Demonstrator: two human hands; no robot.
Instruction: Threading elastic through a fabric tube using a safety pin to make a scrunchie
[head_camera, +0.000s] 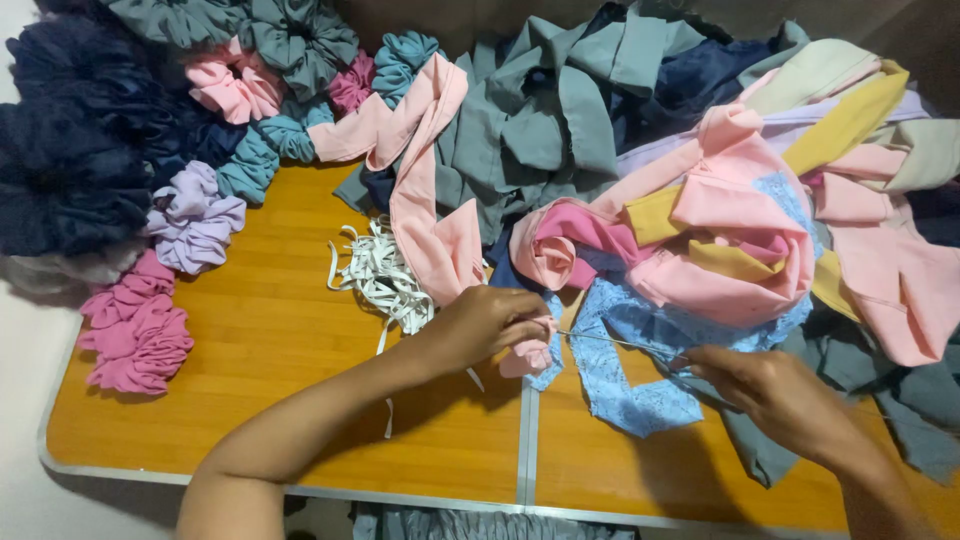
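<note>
Between hands (620, 355), pink fabric (528, 355) on table (270, 330)

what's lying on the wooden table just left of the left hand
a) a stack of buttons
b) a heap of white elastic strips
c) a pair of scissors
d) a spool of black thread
b: a tangled heap of white elastic strips lies on the wooden table, just up and left of the left hand, which pinches a bunched bit of pink fabric; no scissors, spool or buttons show.
</note>
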